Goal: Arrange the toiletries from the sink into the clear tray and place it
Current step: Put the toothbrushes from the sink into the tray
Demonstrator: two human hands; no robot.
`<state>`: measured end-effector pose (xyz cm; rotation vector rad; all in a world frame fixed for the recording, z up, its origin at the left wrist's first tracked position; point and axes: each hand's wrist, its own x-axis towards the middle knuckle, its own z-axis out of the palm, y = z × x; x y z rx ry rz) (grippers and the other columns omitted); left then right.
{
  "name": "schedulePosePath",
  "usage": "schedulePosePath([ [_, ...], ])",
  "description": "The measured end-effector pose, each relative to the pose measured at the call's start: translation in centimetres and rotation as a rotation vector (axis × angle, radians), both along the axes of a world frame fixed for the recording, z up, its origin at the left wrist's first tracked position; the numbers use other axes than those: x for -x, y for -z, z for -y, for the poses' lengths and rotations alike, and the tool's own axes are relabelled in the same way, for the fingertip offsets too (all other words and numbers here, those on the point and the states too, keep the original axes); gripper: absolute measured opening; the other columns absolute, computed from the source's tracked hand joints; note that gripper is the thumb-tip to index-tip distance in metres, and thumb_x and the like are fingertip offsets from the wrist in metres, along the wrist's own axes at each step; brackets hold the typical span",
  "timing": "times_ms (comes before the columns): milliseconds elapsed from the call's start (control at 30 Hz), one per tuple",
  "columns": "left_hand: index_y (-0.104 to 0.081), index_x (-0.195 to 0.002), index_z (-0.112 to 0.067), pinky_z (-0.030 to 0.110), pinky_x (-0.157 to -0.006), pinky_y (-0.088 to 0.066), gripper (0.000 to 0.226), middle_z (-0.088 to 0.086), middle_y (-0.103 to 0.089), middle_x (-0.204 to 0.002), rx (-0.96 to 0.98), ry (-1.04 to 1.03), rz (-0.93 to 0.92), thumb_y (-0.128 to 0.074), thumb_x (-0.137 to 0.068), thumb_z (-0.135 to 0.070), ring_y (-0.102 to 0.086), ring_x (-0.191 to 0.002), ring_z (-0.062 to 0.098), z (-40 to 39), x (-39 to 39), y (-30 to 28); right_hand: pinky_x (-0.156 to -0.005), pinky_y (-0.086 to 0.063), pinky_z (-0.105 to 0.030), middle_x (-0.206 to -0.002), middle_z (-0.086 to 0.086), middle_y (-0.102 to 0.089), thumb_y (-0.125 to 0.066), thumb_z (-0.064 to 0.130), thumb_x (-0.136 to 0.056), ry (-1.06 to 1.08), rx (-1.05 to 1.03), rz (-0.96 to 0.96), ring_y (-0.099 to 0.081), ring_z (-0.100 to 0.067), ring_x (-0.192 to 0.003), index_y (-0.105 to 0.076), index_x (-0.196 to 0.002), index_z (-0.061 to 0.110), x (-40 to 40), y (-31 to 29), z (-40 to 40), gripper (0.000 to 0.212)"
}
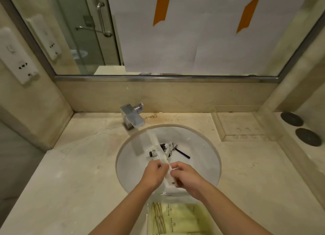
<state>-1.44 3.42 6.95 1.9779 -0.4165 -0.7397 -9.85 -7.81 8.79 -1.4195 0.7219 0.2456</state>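
Hands meet over the near half of the sink (207, 157), and the step in hand looks like gathering: a long white wrapped item (158, 150), probably a packaged toothbrush or comb though blur hides which, is lifted out of the basin. The left hand (154, 173) is closed around its near end from one side, and the right hand (186, 176) pinches the same end from the other, fingers curled tight; the far end tilts up and away toward the faucet (132, 117). Both forearms reach forward from the near edge, wrists level. Small bottles (154, 153) and a dark-handled razor (182, 153) lie at the bottom of the sink. The clear tray (149, 217) sits just nearer than the sink, holding yellowish packets. Next, the item probably needs swinging back and lowering flat into the tray, then the hands return for the bottles.
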Motion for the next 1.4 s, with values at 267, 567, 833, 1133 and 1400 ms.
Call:
schedulePosePath([
  [267, -0.063, -0.110, -0.018, 0.022, -0.074, -0.042, 0.024, -0.005, -0.044, -0.101, -0.195, 0.234, 0.560, -0.050, -0.090, -0.019, -0.052, -0.085, 0.013, -2.3, 3.1, -1.2, -0.067, -0.051, -0.030, -0.105, -0.013, -0.067, -0.060, 0.032, -0.091, 0.114, -0.054, 0.062, -0.063, -0.021, -0.074, -0.052, -0.115, 0.009, 3.3, -2.1, -2.3, 0.034],
  [567, -0.057, -0.126, -0.024, 0.023, -0.084, -0.044, 0.054, -0.007, -0.047, -0.109, -0.154, 0.383, 0.682, -0.051, -0.085, -0.059, -0.049, -0.100, 0.009, -4.5, 5.1, -2.4, -0.063, -0.051, -0.031, -0.090, -0.018, -0.068, -0.046, 0.024, -0.099, 0.449, -0.200, 0.041, -0.064, -0.024, -0.070, -0.061, -0.098, 0.004, 5.9, -2.0, -2.4, 0.025],
  [833, -0.068, -0.101, -0.016, 0.023, -0.085, -0.039, 0.025, -0.001, -0.053, -0.099, -0.142, 0.317, 0.544, -0.046, -0.097, -0.027, -0.053, -0.098, 0.015, -5.6, 5.7, -1.8, -0.067, -0.051, -0.033, -0.089, -0.017, -0.069, -0.051, 0.023, -0.098, 0.439, -0.303, 0.078, -0.064, -0.027, -0.077, -0.058, -0.104, 0.004, 8.5, -2.0, -1.9, 0.021],
  [1133, -0.059, -0.072, -0.022, 0.026, -0.078, -0.039, 0.026, 0.001, -0.053, -0.089, -0.177, 0.435, 0.354, -0.050, -0.094, -0.031, -0.051, -0.081, 0.012, -5.6, 7.1, -2.7, -0.070, -0.059, -0.033, -0.093, -0.019, -0.065, -0.051, 0.014, -0.097, 0.603, -0.503, 0.177, -0.064, -0.027, -0.081, -0.058, -0.109, -0.003, 11.4, -1.5, -1.8, 0.022],
  [1400, -0.071, -0.087, -0.011, 0.035, -0.082, -0.047, 0.022, 0.008, -0.062, -0.095, -0.190, 0.428, 0.327, -0.059, -0.091, -0.028, -0.061, -0.090, 0.022, -6.1, 6.0, -2.8, -0.054, -0.044, -0.026, -0.096, -0.009, -0.063, -0.061, 0.022, -0.092, 0.785, -0.100, 0.187, -0.056, -0.016, -0.067, -0.050, -0.117, 0.021, 13.1, -0.9, 0.5, 0.027],
])
